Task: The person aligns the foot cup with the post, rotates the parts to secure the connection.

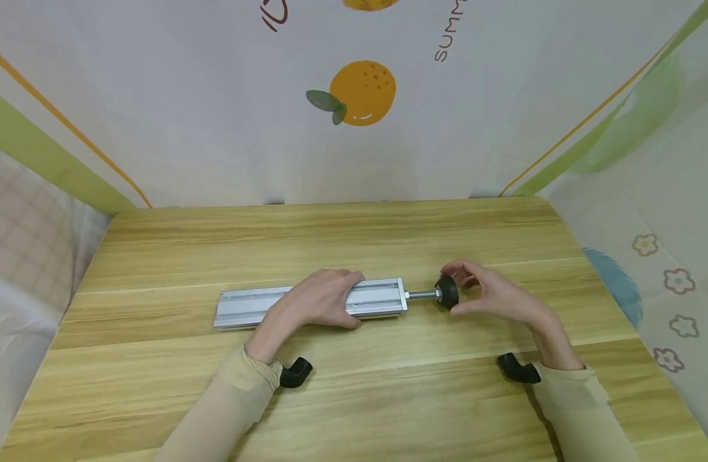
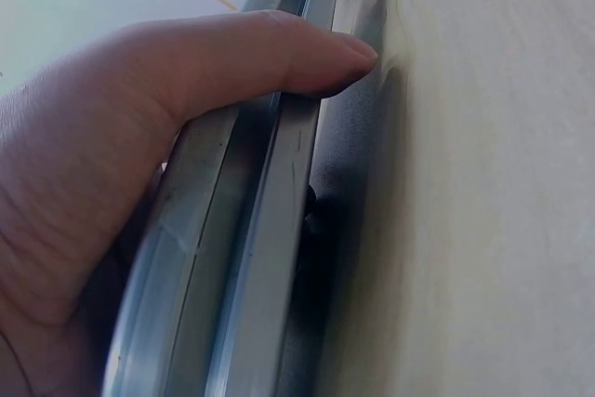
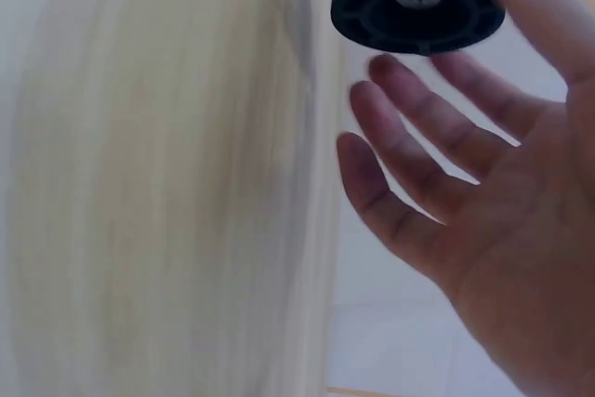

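Note:
A silver slotted aluminium profile (image 1: 377, 296) lies lengthwise on the wooden table. My left hand (image 1: 322, 298) grips it across the top, and in the left wrist view the thumb (image 2: 307, 58) presses along its side. From the profile's right end sticks a threaded rod (image 1: 421, 295) with a nut, ending in a round black levelling foot (image 1: 448, 292). Around that foot my right hand (image 1: 492, 292) is loosely cupped, thumb and fingers spread. In the right wrist view the foot's ribbed underside (image 3: 418, 20) faces the palm; whether the fingertips touch its rim is hard to tell.
The wooden table (image 1: 388, 398) reaches back to a white printed curtain (image 1: 215, 128), with more patterned cloth at both sides. A black curved piece (image 1: 296, 372) sits at the left cuff and a similar one (image 1: 518, 369) at the right cuff.

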`<state>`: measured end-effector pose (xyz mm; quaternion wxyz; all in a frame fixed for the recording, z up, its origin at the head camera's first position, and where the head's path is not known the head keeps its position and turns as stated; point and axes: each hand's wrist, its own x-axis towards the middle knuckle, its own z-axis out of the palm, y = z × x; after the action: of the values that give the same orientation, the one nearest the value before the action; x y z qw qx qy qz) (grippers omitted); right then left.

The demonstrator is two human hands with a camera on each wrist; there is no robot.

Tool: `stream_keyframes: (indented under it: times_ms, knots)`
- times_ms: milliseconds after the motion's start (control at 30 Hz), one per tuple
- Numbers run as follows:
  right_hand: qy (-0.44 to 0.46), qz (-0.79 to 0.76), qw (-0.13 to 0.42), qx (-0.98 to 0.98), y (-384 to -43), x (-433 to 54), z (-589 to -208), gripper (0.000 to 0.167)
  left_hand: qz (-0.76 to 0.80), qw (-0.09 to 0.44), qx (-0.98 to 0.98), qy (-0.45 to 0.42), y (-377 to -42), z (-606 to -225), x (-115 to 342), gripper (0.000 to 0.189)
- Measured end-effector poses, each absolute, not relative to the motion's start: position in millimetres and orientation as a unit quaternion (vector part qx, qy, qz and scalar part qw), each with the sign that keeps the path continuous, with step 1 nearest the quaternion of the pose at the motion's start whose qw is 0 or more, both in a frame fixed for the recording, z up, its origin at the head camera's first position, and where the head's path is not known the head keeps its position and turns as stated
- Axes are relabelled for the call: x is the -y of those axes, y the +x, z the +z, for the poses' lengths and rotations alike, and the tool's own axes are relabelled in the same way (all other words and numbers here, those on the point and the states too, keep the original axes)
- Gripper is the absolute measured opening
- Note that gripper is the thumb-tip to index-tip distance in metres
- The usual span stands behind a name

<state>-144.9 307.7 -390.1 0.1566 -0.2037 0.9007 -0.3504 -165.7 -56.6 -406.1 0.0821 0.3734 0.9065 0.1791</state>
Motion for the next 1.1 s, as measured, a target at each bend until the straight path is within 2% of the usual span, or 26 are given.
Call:
stream_keyframes:
  times_ms: [100,267,500,833,1000,1100]
  knots:
    - [-0.214,-0.361,0.139,-0.897,-147,-304,-391,0.076,0.177,0.081,-0.907,0.372,-166,-406,57,0.061]
    - [-0.214,-0.371,0.128,-0.894,-148,-301,-394,0.073,0.177,0.083,-0.908,0.37,-167,-407,58,0.06]
    - [-0.209,-0.342,0.128,-0.907,-146,-307,-390,0.061,0.176,0.08,-0.907,0.374,-167,-407,58,0.064]
    - [-0.23,-0.321,0.164,-0.904,-145,-310,-387,0.046,0.178,0.078,-0.906,0.375,-167,-407,57,0.062]
    - [-0.228,-0.318,0.162,-0.906,-145,-312,-389,0.047,0.181,0.079,-0.905,0.376,-167,-407,57,0.061]
    - [-0.22,-0.337,0.152,-0.903,-145,-313,-391,0.054,0.182,0.08,-0.905,0.376,-167,-408,57,0.06]
